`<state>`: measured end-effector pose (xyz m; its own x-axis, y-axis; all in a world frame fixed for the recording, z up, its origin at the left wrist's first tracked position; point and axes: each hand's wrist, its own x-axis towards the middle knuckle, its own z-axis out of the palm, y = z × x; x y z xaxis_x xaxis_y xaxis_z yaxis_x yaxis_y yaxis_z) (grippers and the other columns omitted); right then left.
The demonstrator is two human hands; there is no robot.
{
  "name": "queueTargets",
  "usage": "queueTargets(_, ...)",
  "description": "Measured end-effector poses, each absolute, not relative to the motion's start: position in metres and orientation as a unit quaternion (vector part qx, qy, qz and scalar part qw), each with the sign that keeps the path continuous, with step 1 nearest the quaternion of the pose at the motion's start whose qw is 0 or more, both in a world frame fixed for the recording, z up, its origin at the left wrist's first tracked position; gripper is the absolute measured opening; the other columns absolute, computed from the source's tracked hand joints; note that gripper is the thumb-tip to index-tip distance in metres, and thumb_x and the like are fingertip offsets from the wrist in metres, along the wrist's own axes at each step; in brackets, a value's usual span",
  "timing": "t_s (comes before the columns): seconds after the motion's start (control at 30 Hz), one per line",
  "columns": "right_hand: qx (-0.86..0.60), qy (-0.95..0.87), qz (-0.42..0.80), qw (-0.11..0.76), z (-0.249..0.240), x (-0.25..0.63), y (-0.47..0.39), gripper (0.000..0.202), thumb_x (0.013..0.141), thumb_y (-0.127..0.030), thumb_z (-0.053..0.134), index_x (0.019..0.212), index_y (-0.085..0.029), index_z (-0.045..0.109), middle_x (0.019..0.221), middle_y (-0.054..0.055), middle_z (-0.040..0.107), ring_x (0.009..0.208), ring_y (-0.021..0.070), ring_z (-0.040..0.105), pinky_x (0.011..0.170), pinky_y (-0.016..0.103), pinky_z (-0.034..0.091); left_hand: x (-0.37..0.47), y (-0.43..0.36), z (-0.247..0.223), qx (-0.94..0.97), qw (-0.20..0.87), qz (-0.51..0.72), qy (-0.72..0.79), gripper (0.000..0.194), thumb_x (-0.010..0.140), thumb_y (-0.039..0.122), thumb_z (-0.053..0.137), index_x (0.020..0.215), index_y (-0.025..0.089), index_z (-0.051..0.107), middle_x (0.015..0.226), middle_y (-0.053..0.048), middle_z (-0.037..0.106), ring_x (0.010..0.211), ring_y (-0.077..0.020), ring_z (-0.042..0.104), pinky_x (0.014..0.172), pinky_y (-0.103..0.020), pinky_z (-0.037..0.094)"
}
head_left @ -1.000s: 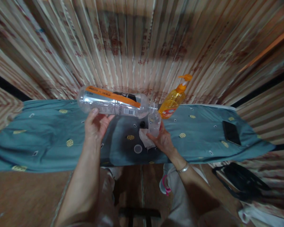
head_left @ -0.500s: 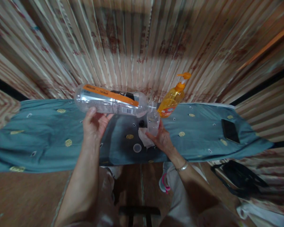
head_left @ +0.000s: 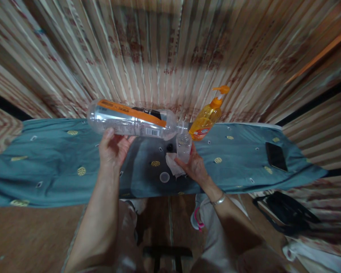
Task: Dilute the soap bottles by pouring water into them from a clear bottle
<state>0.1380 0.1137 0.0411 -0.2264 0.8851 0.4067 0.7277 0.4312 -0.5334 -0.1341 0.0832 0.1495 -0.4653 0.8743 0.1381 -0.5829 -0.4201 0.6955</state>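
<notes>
My left hand (head_left: pixel 113 147) is closed round a large clear plastic bottle (head_left: pixel 125 119) with an orange, silver and black label. The bottle lies almost level, its mouth pointing right. In my right hand (head_left: pixel 195 165) is a small clear bottle (head_left: pixel 183 148), upright, its opening right under the big bottle's neck. Whether the two mouths touch I cannot tell. Just behind my right hand stands an orange pump bottle (head_left: pixel 204 121), part full of yellow-orange liquid. A crumpled white tissue (head_left: pixel 173 166), a small black cap (head_left: pixel 169 147) and a round translucent lid (head_left: pixel 165 177) lie beside the small bottle.
A teal cloth (head_left: pixel 233 176) with pineapple prints covers the narrow table. A dark phone (head_left: pixel 276 156) lies at its right end. Behind rises a pleated patterned curtain (head_left: pixel 170 49). A black bag (head_left: pixel 284 212) sits low at the right, off the table.
The closed end of the large bottle has risen slightly, and it has shifted a little left. Both hands keep their holds; the other things stay put.
</notes>
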Motion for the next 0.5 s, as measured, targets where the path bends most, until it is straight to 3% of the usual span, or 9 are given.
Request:
queueTargets(0.27,-0.523,-0.775,0.110,0.336,0.0388,0.1383,0.1146,0.100,0.084,-0.063,0.066,0.158,-0.012,0.022,0.134,0.027,0.066,0.120,0.0355,0.069,0.095,0.058,0.060,-0.1314,0.0824,0.1523,0.256,0.450,0.801,0.299,0.026,0.060,0.036,0.082,0.071,0.027,0.060,0.078,0.001,0.073,0.092,-0.0249,0.070,0.087,-0.043,0.061)
queueTargets(0.5,-0.528,-0.775,0.114,0.326,0.0418,0.1374,0.1138,0.100,0.084,-0.065,0.064,0.153,-0.002,0.028,0.131,0.031,0.066,0.121,0.0359,0.069,0.098,0.055,0.059,-0.1286,0.0814,0.1560,0.252,0.460,0.799,0.294,0.026,0.060,0.034,0.082,0.074,0.028,0.061,0.072,0.003,0.071,0.091,-0.0246,0.071,0.091,-0.043,0.060)
